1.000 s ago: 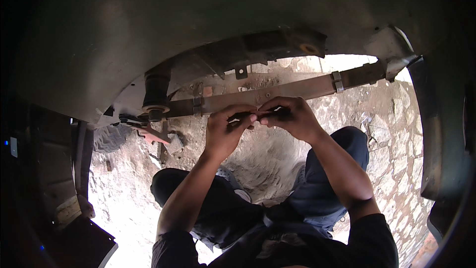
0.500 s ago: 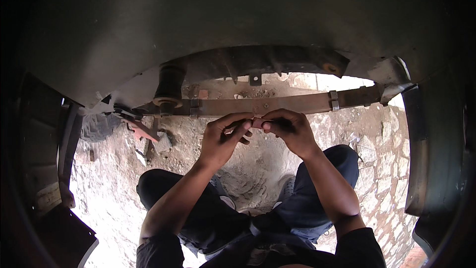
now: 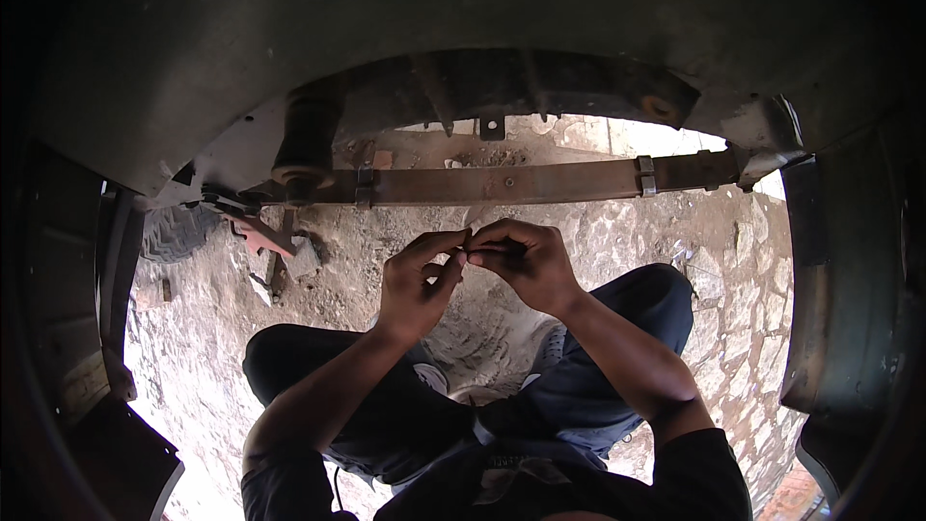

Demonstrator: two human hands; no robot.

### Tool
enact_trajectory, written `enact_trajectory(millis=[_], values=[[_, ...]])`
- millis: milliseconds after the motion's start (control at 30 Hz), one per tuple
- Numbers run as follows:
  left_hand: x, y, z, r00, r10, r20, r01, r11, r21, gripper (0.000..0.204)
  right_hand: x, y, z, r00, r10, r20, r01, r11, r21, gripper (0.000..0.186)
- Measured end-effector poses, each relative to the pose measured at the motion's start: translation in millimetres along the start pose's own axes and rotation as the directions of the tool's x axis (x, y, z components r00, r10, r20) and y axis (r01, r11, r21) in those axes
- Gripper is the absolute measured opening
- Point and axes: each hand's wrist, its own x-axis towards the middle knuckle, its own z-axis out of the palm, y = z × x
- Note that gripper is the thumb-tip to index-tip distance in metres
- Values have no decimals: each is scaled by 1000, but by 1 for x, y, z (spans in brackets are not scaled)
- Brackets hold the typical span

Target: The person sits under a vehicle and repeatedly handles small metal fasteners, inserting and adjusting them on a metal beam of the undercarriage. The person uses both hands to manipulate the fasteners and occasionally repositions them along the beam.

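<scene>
In front of a rusty leaf spring (image 3: 564, 183), my left hand (image 3: 415, 285) and right hand (image 3: 531, 265) meet with their fingertips pinched together. Half a second ago a small, flat reddish-brown piece, like folded sandpaper, showed between them; the fingers now hide nearly all of it. Both hands are closed and sit a little nearer to me than the spring, without touching it. Metal clips (image 3: 647, 177) wrap the spring's leaves, and a small bolt head marks its middle.
A dark curved body panel (image 3: 463, 0) hangs overhead. Left of centre, a black rubber-like stop (image 3: 307, 140) hangs beside the spring. Farther left are a tyre (image 3: 178, 233), a reddish metal piece (image 3: 258, 234) and a stone block (image 3: 305, 257). Dark panels flank both sides above the stony ground.
My hands have drawn together and slightly toward me, away from the spring. The reddish-brown piece, visible between the fingers before, is now almost hidden. The view has shifted slightly.
</scene>
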Motion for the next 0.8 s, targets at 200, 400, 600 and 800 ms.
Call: enact_trajectory(millis=[200,400,600,800], values=[[-9,21,4,992,-121,44,120,993,23,28,-3,3,0,978,-209,-31,200,964,-174,19],[-14,-2,7,979,-199,52,197,979,43,29,-17,18,9,996,30,-82,-32,999,-24,30],[-16,-15,4,974,-218,61,211,972,101,47,-21,35,10,972,236,-4,-236,967,-94,33],[-12,-12,5,960,-276,50,275,961,29,54,-15,39,13,977,198,-85,-204,977,-65,28]])
